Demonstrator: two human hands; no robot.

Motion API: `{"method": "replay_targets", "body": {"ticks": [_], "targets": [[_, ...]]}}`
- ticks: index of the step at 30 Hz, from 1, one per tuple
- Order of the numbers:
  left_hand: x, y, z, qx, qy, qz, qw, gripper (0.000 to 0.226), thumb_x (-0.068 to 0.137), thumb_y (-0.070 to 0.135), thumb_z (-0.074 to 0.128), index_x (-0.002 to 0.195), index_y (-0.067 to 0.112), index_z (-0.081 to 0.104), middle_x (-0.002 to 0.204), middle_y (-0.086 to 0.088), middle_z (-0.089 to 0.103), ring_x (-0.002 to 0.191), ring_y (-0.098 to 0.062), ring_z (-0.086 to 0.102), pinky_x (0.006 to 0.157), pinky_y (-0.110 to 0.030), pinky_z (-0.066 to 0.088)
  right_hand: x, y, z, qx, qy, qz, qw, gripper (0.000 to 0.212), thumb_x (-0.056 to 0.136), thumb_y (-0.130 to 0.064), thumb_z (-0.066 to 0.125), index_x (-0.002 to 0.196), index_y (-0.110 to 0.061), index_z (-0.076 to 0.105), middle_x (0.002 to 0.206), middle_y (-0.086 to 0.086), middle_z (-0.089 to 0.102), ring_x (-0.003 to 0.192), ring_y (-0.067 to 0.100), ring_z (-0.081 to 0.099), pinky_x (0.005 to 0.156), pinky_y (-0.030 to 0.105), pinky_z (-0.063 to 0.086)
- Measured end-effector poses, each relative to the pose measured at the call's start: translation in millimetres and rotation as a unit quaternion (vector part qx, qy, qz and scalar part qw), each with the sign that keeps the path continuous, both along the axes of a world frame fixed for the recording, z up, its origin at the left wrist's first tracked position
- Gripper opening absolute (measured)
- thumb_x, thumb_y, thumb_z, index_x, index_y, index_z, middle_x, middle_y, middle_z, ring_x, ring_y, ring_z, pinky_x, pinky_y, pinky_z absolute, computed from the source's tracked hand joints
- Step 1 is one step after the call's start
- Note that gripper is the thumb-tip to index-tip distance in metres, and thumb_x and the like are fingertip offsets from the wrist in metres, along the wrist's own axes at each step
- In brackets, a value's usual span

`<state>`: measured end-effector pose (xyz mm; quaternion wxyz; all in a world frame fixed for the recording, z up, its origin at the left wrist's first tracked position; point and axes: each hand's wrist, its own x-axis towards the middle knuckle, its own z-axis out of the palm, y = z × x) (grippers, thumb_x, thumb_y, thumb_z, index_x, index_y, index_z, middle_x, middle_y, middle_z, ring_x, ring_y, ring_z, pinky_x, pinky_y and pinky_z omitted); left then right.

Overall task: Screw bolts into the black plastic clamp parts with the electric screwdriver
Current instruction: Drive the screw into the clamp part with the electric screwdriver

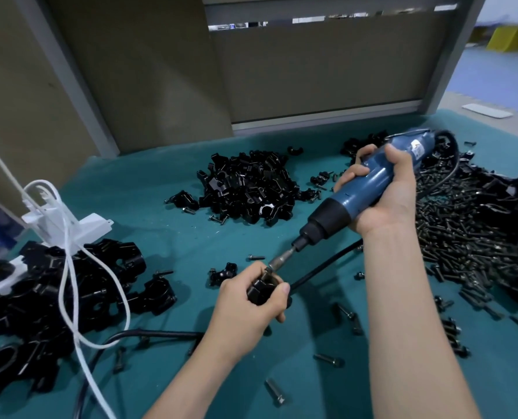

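Observation:
My left hand (245, 309) grips a small black plastic clamp part (262, 290) just above the green table mat. My right hand (384, 192) holds the blue electric screwdriver (369, 189), tilted down to the left. Its metal bit (277, 263) touches the top of the clamp part, where a bolt head sits. A heap of black clamp parts (248, 186) lies at the back centre. A large pile of dark bolts (469, 234) spreads on the right.
Bigger black clamp pieces (55, 300) are heaped at the left beside a white holder (67, 228) with a white cord (70, 282). A black cable (321, 267) crosses the mat (161, 182). Loose bolts (328, 359) lie scattered near my forearms. Grey panels stand behind.

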<state>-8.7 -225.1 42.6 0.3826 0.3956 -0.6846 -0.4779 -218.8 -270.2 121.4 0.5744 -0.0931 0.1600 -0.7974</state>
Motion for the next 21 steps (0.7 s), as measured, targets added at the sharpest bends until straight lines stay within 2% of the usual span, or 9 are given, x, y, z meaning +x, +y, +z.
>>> {"method": "replay_targets", "body": {"ticks": [5, 8, 14, 18, 21], "targets": [[1.0, 1.0, 0.8, -0.003, -0.005, -0.009, 1.000, 0.024, 0.071, 0.047, 0.057, 0.075, 0.024, 0.057, 0.055, -0.003, 0.064, 0.052, -0.010, 0.052, 0.047, -0.022, 0.045, 0.0, 1.1, 2.9, -0.013, 0.025, 0.004, 1.000, 0.008, 0.089, -0.030, 0.054, 0.086, -0.022, 0.053, 0.075, -0.013, 0.055, 0.053, 0.002, 0.044, 0.055, 0.016, 0.040], [1.6, 1.5, 1.0, -0.005, -0.012, -0.017, 1.000, 0.024, 0.070, 0.048, 0.057, 0.074, 0.024, 0.058, 0.055, -0.002, 0.064, 0.053, -0.011, 0.055, 0.049, -0.021, 0.046, -0.2, 3.4, 4.0, -0.028, 0.042, 0.000, 0.999, 0.008, 0.090, -0.029, 0.052, 0.085, -0.022, 0.053, 0.075, -0.012, 0.059, 0.049, 0.002, 0.045, 0.053, 0.016, 0.041], [1.9, 1.6, 1.6, 0.000, -0.016, -0.027, 0.999, 0.025, 0.070, 0.048, 0.058, 0.074, 0.023, 0.058, 0.054, -0.002, 0.063, 0.054, -0.012, 0.057, 0.051, -0.023, 0.048, 1.9, 5.1, 5.8, -0.062, 0.049, 0.000, 0.997, 0.009, 0.079, -0.027, 0.057, 0.085, -0.021, 0.054, 0.078, -0.010, 0.060, 0.047, 0.003, 0.046, 0.051, 0.018, 0.043], [2.4, 1.8, 1.6, -0.002, -0.021, -0.031, 0.999, 0.024, 0.070, 0.048, 0.058, 0.073, 0.025, 0.059, 0.054, -0.001, 0.063, 0.055, -0.012, 0.058, 0.052, -0.020, 0.047, 1.6, 5.1, 6.5, -0.074, 0.056, 0.000, 0.996, 0.010, 0.078, -0.027, 0.057, 0.085, -0.020, 0.054, 0.078, -0.010, 0.059, 0.047, 0.003, 0.046, 0.051, 0.018, 0.043], [2.5, 1.2, 1.8, 0.002, -0.022, -0.035, 0.999, 0.023, 0.070, 0.048, 0.058, 0.072, 0.024, 0.059, 0.055, 0.000, 0.063, 0.056, -0.016, 0.058, 0.052, -0.024, 0.048, 1.3, 5.2, 5.8, -0.076, 0.055, -0.001, 0.996, 0.011, 0.078, -0.027, 0.057, 0.086, -0.020, 0.054, 0.078, -0.010, 0.059, 0.047, 0.003, 0.046, 0.051, 0.018, 0.043]]}}
